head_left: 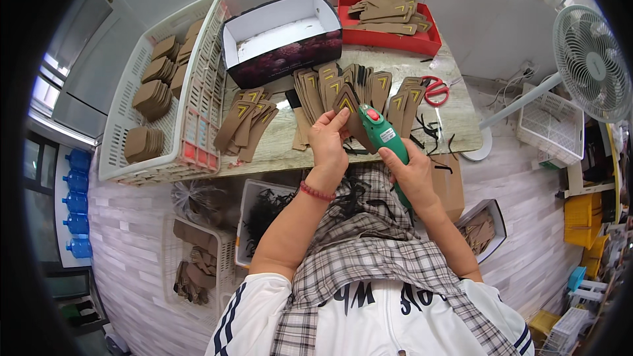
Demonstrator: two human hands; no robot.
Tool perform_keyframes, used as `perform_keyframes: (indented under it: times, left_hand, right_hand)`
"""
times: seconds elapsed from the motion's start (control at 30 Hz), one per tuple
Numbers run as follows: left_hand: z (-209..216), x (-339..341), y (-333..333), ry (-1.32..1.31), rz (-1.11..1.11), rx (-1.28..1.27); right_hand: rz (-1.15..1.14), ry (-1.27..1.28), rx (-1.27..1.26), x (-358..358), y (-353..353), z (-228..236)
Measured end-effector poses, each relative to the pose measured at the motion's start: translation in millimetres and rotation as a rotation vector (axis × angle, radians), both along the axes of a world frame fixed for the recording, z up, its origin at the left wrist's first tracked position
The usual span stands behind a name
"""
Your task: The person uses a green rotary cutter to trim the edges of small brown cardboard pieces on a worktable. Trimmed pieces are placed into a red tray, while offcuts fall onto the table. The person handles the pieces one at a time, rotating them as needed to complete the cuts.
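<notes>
A: What sits at the centre?

B: A flat brown leather-like strap piece with a yellow chevron mark point(347, 107), held above the near edge of the pale stone-topped table point(290, 138). The left hand point(328, 142) pinches it, thumb and fingertips closed on its lower end.

A: And the other hand?

B: The right hand point(412, 173) is wrapped tight around a green handheld electric tool with a red button point(382, 135). The tool's tip points up and to the left, touching or just beside the brown piece; I cannot tell which.

A: What lies just behind them?

B: Rows of the same brown chevron pieces point(356, 86) fanned out on the table, and a smaller bunch point(247, 122) further left. Thin black offcuts point(432, 128) are scattered to the right, near red-handled scissors point(435, 89).

A: Farther out?

B: A dark open cardboard box with a white inside point(280, 36) stands at the back of the table, a red tray point(395, 38) with more brown pieces beside it on the right. At the left a white slatted plastic basket point(198, 46) holds stacks of plain brown pieces. A white fan point(590, 62) stands well off to the right. A checked cloth point(369, 237) covers the person's lap.
</notes>
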State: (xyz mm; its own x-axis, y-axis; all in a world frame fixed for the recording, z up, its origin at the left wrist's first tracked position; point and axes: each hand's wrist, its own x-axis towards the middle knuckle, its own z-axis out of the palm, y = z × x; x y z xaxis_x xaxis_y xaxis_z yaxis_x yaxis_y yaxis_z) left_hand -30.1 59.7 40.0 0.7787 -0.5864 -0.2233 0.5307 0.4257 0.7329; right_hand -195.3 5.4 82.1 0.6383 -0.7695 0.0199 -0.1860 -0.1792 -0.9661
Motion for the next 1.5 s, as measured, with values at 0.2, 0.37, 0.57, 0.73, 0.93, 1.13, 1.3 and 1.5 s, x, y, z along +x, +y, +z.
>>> perform_keyframes:
  times: [0.2,0.37,0.57,0.73,0.93,1.13,1.3,1.5]
  left_hand:
    - [-3,-11,4,-0.004,-0.044,0.007]
    - [-16,-11,7,-0.035,-0.048,0.011]
    - [-2,-1,18,-0.137,-0.030,0.058]
    - [3,11,24,-0.219,-0.040,0.081]
    - [8,29,35,-0.277,-0.129,0.142]
    - [15,42,46,-0.344,-0.175,0.191]
    - [14,66,57,-0.513,-0.256,0.276]
    - [34,80,69,-0.632,-0.353,0.428]
  right_hand:
    - [-0.011,-0.002,-0.043,1,-1,0]
    - [-0.014,-0.016,-0.046,1,-3,-1]
    - [0.016,-0.014,-0.026,-2,-5,-3]
    - [0.045,-0.015,-0.032,-5,-6,-5]
    - [0.069,0.013,-0.070,-6,-8,-6]
    - [0.091,0.017,-0.167,-6,-9,-12]
    - [0.140,0.051,-0.175,-5,-8,-8]
    - [0.201,0.075,-0.140,9,0,-10]
